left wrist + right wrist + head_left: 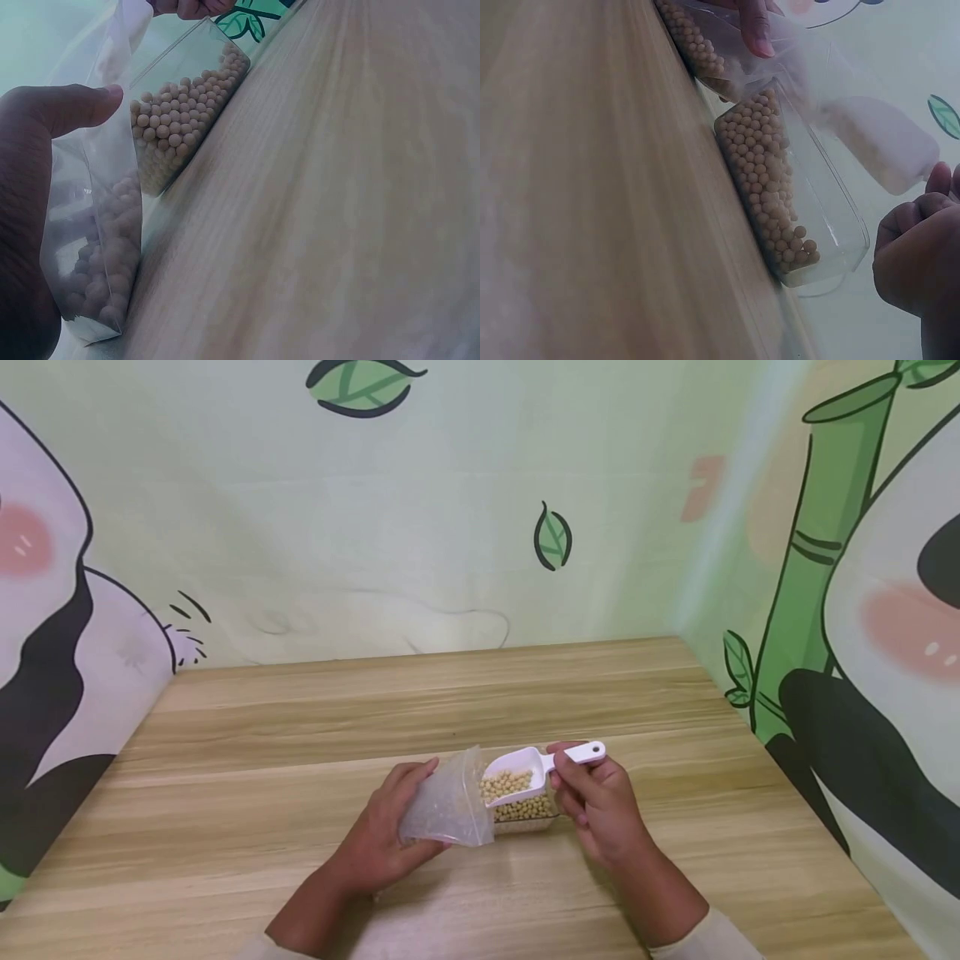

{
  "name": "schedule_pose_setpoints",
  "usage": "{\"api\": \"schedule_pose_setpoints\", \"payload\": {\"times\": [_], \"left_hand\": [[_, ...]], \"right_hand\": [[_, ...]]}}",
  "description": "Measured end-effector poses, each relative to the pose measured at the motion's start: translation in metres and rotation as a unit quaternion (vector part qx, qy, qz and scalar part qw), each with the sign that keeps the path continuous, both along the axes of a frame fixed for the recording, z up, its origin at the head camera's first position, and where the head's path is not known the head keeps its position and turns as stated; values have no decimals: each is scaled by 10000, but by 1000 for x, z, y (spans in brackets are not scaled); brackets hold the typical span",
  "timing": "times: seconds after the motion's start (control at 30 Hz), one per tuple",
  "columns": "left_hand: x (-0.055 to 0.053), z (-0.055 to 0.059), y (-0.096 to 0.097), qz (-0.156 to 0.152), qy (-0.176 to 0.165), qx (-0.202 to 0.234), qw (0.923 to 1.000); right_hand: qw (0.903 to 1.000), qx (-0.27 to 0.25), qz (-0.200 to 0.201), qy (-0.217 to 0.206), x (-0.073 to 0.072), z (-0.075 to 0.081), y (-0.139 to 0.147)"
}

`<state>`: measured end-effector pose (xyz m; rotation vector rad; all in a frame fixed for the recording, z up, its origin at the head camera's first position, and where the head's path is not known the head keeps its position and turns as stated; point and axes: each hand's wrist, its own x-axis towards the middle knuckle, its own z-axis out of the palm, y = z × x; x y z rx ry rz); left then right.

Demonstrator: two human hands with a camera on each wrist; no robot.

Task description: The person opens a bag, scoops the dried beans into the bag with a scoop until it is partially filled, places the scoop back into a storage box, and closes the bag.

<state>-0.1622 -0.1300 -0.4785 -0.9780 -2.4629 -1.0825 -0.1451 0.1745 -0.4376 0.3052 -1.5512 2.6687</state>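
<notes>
My left hand (382, 839) holds a clear zip bag (446, 802) between thumb and fingers, its mouth turned toward the right. In the left wrist view, round pale soybeans (105, 262) fill the lower part of the bag. My right hand (606, 810) pinches the handle of a white scoop (534, 767). Soybeans lie in the scoop, and its front edge is at the bag's mouth. Directly beneath the scoop stands a clear plastic box (832, 202), partly filled with soybeans that slope up toward one end.
The wood-grain table (300, 718) carries the box and bag. Behind it hangs a pale green backdrop (450, 527) with printed leaves, and a bamboo and panda print (840, 527) rises along the right side.
</notes>
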Motion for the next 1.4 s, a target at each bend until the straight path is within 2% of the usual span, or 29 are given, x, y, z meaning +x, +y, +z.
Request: {"api": "schedule_pose_setpoints", "payload": {"times": [0.23,0.5,0.67,0.83,1.0,1.13,1.23,1.4], "left_hand": [[0,0,0,15,-25,-39,10000],[2,4,0,49,-256,-32,9997],[3,3,1,66,-179,-52,9998],[3,3,1,29,-118,-25,9999],[3,2,0,78,-70,-95,9999],[4,3,1,96,-39,-138,9999],[4,3,1,99,-35,-150,9998],[5,3,0,184,-64,-224,9996]], "right_hand": [[9999,43,21,105,0,0,-1],[9988,264,19,402,1,-1,-1],[9982,293,-13,517,2,-1,-1],[9987,223,-329,311,3,2,-1],[9960,143,-879,55,1,5,-1],[9881,422,-1479,-52,0,7,-1],[9760,1099,-1880,-54,2,9,-1],[9506,2203,-2125,525,4,7,-3]]}}
